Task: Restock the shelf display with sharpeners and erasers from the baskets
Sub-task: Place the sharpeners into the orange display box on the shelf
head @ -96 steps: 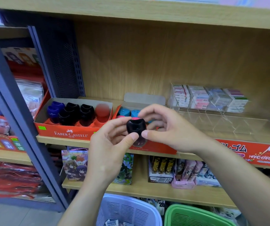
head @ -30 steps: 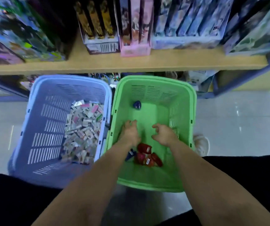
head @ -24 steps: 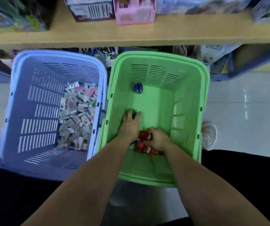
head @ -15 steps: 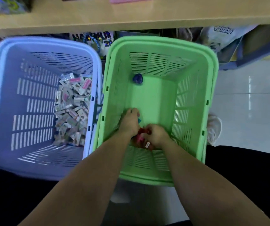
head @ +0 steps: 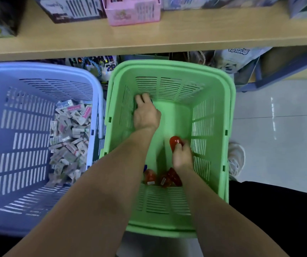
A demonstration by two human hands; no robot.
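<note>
Both my hands are down inside the green basket (head: 213, 112). My right hand (head: 182, 156) grips a red sharpener (head: 175, 142) above the basket floor. My left hand (head: 146, 113) reaches to the far end of the basket, its fingers curled over a dark blue sharpener that is almost wholly hidden under them. Several red sharpeners (head: 164, 178) lie near the front of the basket, with a bit of a blue one (head: 145, 167) beside my left forearm. The blue basket (head: 19, 127) on the left holds a heap of wrapped erasers (head: 69, 140).
A wooden shelf board (head: 149, 39) runs across the top, carrying a pink box (head: 133, 12) and other product boxes. Bags sit under it behind the baskets. A white tiled floor (head: 278, 127) and a shoe (head: 236, 158) lie to the right.
My left hand moved from the red pile to the basket's far end, over the dark blue sharpener. My right hand lifted a red sharpener out of the pile.
</note>
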